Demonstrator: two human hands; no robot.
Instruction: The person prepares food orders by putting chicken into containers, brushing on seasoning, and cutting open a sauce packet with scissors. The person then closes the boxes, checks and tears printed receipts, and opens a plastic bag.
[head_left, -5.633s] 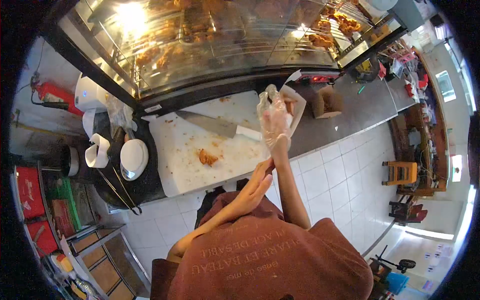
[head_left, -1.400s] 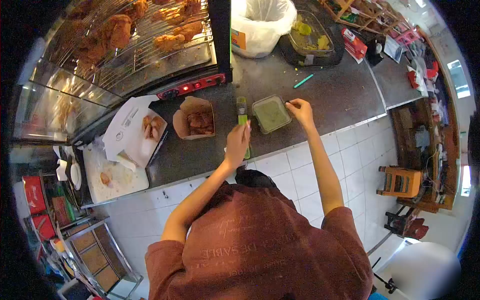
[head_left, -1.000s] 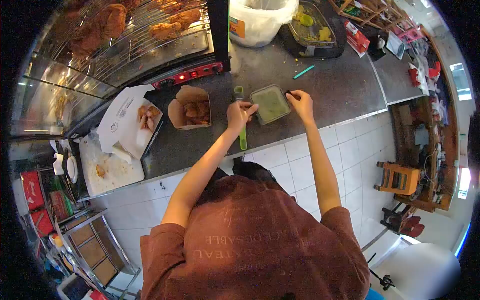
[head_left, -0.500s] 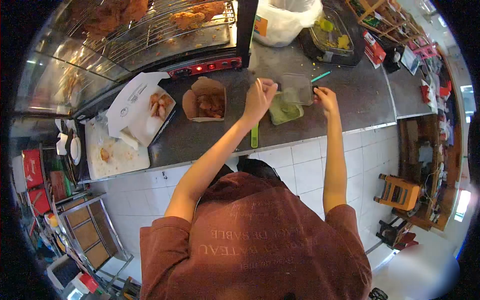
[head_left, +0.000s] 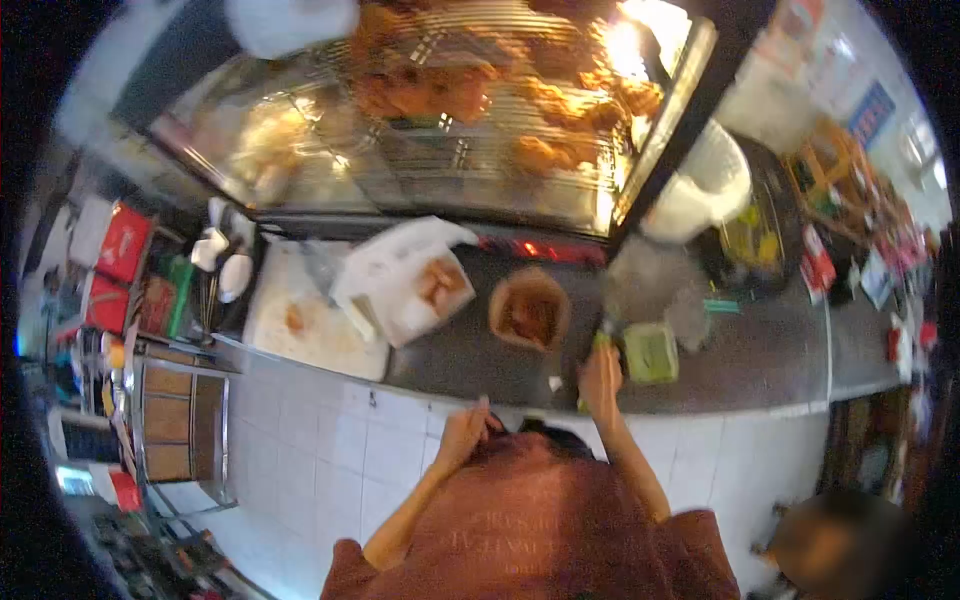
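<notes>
My right hand [head_left: 600,382] is closed around a green-handled tool [head_left: 603,341]; its head is too blurred to make out. Just right of that hand sits an uncovered plastic tub [head_left: 651,353] of green contents. A see-through lid [head_left: 688,318] lies beside the tub. My left hand [head_left: 462,437] is drawn back in front of the shirt at the counter's edge, its fingers curled and blurred. Beyond the hands stands an open paper box [head_left: 530,308] of brown fried food. To its left is a white box [head_left: 405,280] with fried pieces in it.
A lit glass cabinet [head_left: 440,110] of fried chicken rises behind the counter. On the left lies a white cutting board [head_left: 310,345] with crumbs. A white bag-lined bin [head_left: 705,190] and a dark tray [head_left: 755,245] with yellow-green pieces stand at the right.
The lid has come off the tub and lies to its right. My right hand has moved left onto the green-handled tool; my left hand has pulled back towards the body. The view has shifted.
</notes>
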